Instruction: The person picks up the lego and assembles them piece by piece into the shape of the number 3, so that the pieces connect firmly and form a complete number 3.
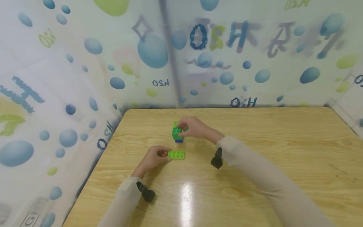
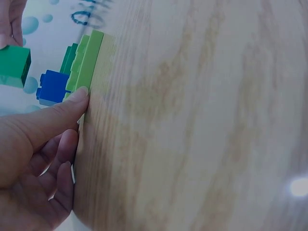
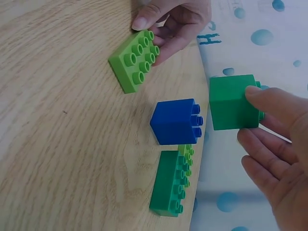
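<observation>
Right hand pinches green block by its sides, likely keeping underside clear; left hand grips lime brick endwise, apparently steadying it.

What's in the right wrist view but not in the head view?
Right wrist only: the studs of the blue block and its gap from the green block. Head only: the right sleeve and the black device at its cuff. Both: the right hand gripping the green block, and the left hand holding the light green brick.
</observation>
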A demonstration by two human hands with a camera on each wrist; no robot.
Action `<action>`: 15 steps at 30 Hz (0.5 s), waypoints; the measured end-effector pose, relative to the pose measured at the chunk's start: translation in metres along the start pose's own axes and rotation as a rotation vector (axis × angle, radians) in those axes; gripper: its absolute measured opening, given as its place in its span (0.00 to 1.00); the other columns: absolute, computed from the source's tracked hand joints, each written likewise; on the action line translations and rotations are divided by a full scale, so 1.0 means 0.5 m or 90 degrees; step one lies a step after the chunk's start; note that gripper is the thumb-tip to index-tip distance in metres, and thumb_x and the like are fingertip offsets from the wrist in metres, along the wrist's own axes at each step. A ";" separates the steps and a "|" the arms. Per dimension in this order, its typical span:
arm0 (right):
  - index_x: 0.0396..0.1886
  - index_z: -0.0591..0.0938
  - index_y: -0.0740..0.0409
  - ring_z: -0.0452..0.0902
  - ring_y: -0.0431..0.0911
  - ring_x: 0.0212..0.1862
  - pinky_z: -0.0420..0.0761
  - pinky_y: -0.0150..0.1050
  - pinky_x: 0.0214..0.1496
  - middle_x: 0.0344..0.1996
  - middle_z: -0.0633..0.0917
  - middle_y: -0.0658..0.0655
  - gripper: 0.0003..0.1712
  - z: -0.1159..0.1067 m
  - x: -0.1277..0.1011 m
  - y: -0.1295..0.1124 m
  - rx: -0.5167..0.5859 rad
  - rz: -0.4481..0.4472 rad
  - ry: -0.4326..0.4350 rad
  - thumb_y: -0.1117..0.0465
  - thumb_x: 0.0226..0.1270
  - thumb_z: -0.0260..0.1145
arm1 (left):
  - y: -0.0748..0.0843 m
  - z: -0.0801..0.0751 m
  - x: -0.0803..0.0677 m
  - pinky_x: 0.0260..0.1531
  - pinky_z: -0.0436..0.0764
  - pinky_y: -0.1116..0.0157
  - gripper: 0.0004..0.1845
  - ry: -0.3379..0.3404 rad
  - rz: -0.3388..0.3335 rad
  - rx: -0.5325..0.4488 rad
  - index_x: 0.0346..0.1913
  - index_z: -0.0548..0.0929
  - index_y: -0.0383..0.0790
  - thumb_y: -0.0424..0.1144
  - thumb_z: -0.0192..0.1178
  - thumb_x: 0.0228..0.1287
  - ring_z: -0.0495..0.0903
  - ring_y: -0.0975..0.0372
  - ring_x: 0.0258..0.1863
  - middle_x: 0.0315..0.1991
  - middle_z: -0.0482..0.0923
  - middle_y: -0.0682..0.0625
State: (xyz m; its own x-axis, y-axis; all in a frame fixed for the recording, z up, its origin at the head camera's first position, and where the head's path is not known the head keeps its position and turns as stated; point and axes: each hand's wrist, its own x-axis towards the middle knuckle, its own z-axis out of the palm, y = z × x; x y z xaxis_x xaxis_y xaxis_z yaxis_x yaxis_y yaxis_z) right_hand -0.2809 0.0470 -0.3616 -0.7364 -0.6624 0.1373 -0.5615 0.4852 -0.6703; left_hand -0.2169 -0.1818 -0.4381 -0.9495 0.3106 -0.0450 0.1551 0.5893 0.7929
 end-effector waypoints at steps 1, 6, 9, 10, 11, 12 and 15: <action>0.46 0.79 0.63 0.79 0.47 0.41 0.77 0.38 0.45 0.41 0.82 0.57 0.20 0.001 -0.003 0.000 -0.001 -0.001 -0.001 0.60 0.55 0.70 | 0.000 0.000 -0.001 0.34 0.76 0.68 0.17 0.000 -0.008 0.000 0.44 0.81 0.30 0.28 0.69 0.47 0.75 0.60 0.33 0.33 0.78 0.48; 0.46 0.80 0.62 0.78 0.46 0.40 0.77 0.36 0.44 0.39 0.83 0.55 0.19 0.007 -0.017 -0.003 -0.007 -0.003 -0.008 0.60 0.55 0.70 | 0.001 0.001 -0.005 0.35 0.76 0.66 0.17 0.002 -0.032 0.005 0.44 0.82 0.33 0.29 0.69 0.48 0.75 0.61 0.33 0.33 0.77 0.49; 0.47 0.80 0.61 0.77 0.44 0.40 0.76 0.33 0.43 0.38 0.83 0.53 0.19 0.010 -0.026 -0.006 -0.007 -0.002 -0.015 0.60 0.55 0.69 | 0.000 0.000 -0.005 0.36 0.76 0.66 0.17 -0.001 -0.031 0.003 0.44 0.82 0.33 0.29 0.69 0.48 0.75 0.60 0.34 0.33 0.77 0.49; 0.47 0.80 0.61 0.77 0.43 0.40 0.76 0.33 0.42 0.38 0.83 0.53 0.19 0.011 -0.029 -0.008 -0.005 0.000 -0.017 0.60 0.55 0.69 | 0.000 0.000 -0.004 0.36 0.76 0.66 0.17 -0.002 -0.031 0.001 0.44 0.82 0.33 0.29 0.69 0.48 0.75 0.60 0.34 0.33 0.77 0.49; 0.47 0.80 0.60 0.77 0.43 0.40 0.76 0.33 0.42 0.38 0.82 0.52 0.19 0.012 -0.033 -0.009 -0.001 0.003 -0.020 0.60 0.55 0.69 | 0.000 -0.001 -0.003 0.36 0.76 0.66 0.17 -0.003 -0.030 -0.003 0.44 0.82 0.32 0.29 0.69 0.48 0.75 0.60 0.34 0.33 0.77 0.49; 0.47 0.80 0.60 0.77 0.44 0.40 0.76 0.34 0.42 0.38 0.82 0.52 0.19 0.014 -0.036 -0.011 -0.002 0.005 -0.024 0.60 0.55 0.69 | -0.001 -0.002 -0.001 0.36 0.76 0.66 0.17 -0.005 -0.028 -0.004 0.44 0.82 0.32 0.29 0.69 0.48 0.75 0.60 0.34 0.33 0.77 0.49; 0.46 0.80 0.60 0.77 0.44 0.40 0.76 0.35 0.42 0.38 0.83 0.52 0.18 0.019 -0.045 -0.014 -0.004 0.010 -0.036 0.60 0.55 0.69 | 0.001 -0.003 0.001 0.35 0.77 0.67 0.17 -0.008 -0.025 -0.007 0.44 0.82 0.32 0.29 0.69 0.48 0.75 0.60 0.33 0.33 0.77 0.49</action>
State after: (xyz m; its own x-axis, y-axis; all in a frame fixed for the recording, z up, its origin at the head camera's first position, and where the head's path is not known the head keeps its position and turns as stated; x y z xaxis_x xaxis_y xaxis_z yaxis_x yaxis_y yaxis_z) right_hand -0.2569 0.0529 -0.3670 -0.7228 -0.6858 0.0849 -0.5525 0.4998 -0.6671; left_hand -0.2177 -0.1825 -0.4370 -0.9514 0.2962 -0.0840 0.1141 0.5925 0.7974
